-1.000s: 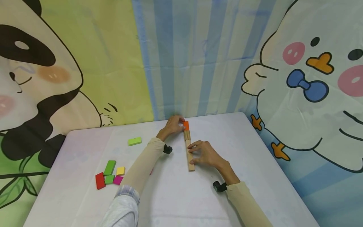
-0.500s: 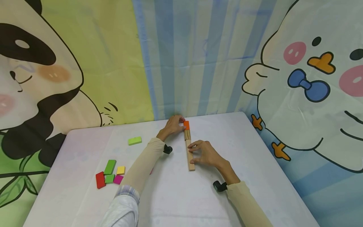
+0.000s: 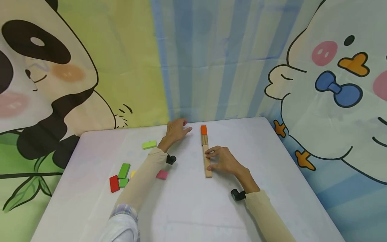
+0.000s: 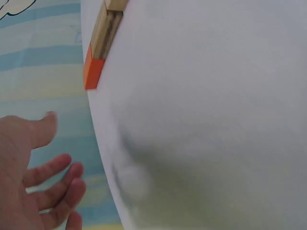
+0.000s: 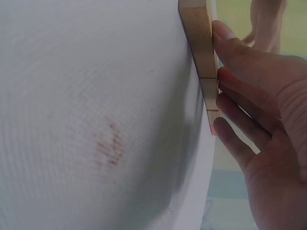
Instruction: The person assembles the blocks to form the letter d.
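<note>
Orange-ended row of plain wooden blocks [image 3: 205, 147] lies on the white bench [image 3: 187, 208], probably light, stiff: pinch the long sides! Right hand [image 3: 225, 160], fingers relaxed, touches it; left hand [image 3: 175, 131], spread, hovers apart.

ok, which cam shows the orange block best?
Left wrist: the orange block appears largest there, with two faces clearly visible. Head shows it unobstructed but small, at the far end of the wooden blocks. Right wrist catches just a reddish sliver beyond them.

Left hand [image 3: 176, 130] farther forward, loosely spread, right hand [image 3: 225, 160] nearer, gently curved
</note>
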`<state>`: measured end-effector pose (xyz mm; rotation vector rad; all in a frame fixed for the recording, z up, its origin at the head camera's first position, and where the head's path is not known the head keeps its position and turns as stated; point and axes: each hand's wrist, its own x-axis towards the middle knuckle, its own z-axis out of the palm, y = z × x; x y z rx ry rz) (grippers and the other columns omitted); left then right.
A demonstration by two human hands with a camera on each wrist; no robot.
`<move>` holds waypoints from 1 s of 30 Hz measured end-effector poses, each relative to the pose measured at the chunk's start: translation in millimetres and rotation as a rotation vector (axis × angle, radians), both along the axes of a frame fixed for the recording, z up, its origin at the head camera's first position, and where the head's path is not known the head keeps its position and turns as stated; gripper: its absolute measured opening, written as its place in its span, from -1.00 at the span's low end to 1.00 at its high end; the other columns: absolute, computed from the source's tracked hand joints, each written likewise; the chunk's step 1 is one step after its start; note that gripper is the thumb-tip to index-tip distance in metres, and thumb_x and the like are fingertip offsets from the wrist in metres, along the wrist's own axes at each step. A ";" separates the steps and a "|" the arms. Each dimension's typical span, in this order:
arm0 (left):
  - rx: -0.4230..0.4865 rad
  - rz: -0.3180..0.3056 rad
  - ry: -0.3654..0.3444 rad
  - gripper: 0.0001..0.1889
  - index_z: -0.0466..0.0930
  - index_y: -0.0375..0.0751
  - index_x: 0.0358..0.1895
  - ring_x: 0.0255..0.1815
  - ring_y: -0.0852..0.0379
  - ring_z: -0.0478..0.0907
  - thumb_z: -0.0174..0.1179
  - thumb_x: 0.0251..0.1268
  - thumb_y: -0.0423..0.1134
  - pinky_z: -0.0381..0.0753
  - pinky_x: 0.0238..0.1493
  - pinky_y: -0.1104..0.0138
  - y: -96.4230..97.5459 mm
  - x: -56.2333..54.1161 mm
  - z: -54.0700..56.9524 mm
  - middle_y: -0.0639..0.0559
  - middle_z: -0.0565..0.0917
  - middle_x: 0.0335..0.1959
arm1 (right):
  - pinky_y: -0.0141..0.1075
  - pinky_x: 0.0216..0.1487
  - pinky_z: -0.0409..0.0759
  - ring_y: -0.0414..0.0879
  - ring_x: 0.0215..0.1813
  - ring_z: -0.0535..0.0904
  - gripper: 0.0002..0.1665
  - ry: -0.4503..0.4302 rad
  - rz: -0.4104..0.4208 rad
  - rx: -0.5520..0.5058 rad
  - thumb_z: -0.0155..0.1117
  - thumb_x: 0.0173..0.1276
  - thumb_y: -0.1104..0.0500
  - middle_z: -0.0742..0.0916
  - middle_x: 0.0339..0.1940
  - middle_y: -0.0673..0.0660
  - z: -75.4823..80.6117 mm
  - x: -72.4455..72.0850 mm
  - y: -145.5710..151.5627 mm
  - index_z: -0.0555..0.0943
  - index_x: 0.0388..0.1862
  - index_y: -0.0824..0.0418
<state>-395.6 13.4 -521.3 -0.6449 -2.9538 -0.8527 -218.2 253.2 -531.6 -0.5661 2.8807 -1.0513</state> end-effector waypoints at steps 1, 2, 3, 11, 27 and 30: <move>-0.008 0.042 0.023 -0.44 0.67 -0.25 0.30 0.12 -0.19 0.66 0.28 0.58 0.15 0.44 0.23 -0.05 -8.3 2.9 2.6 -0.17 0.79 0.16 | 0.20 0.54 0.52 0.16 0.44 0.65 -0.42 0.002 0.000 0.001 0.82 0.11 0.19 0.83 0.28 0.09 -0.1 -0.6 0.1 0.85 0.13 0.28; -0.009 0.083 0.040 -0.43 0.69 -0.26 0.27 0.10 -0.21 0.65 0.27 0.57 0.18 0.42 0.21 -0.07 -16.6 6.4 5.2 -0.19 0.79 0.12 | 0.21 0.54 0.52 0.17 0.44 0.65 -0.43 0.004 0.000 0.003 0.81 0.11 0.19 0.83 0.28 0.09 0.1 -0.8 0.3 0.84 0.13 0.29; -0.013 0.127 0.053 -0.41 0.69 -0.27 0.25 0.09 -0.23 0.64 0.25 0.56 0.21 0.39 0.21 -0.08 -25.1 9.9 7.1 -0.20 0.79 0.10 | 0.22 0.54 0.52 0.18 0.44 0.65 -0.43 0.004 0.002 0.001 0.81 0.12 0.19 0.83 0.28 0.10 0.0 -1.3 0.3 0.84 0.13 0.29; -0.111 0.389 0.045 -0.31 0.56 -0.45 0.13 0.17 -0.43 0.55 0.23 0.47 0.24 0.37 0.31 -0.29 -84.3 33.3 12.0 -0.45 0.67 0.06 | 0.25 0.50 0.53 0.23 0.42 0.67 -0.40 0.029 -0.015 -0.004 0.82 0.08 0.22 0.84 0.24 0.15 -0.6 1.1 0.9 0.83 0.12 0.33; -0.307 0.562 -0.057 0.08 0.42 -0.76 0.29 0.20 -0.53 0.55 0.26 0.34 0.41 0.39 0.35 -0.35 -126.3 74.0 -10.5 -0.64 0.59 0.13 | 0.28 0.45 0.57 0.26 0.36 0.70 -0.40 0.071 0.023 -0.021 0.82 0.09 0.20 0.85 0.22 0.20 -4.3 0.1 -1.8 0.83 0.11 0.37; -0.295 0.568 -0.066 0.03 0.43 -0.76 0.31 0.21 -0.53 0.57 0.27 0.37 0.35 0.41 0.35 -0.34 -124.7 74.5 -13.7 -0.65 0.60 0.16 | 0.28 0.46 0.56 0.27 0.37 0.69 -0.40 0.058 0.022 -0.038 0.81 0.10 0.21 0.84 0.23 0.21 -5.2 0.7 -3.0 0.82 0.12 0.38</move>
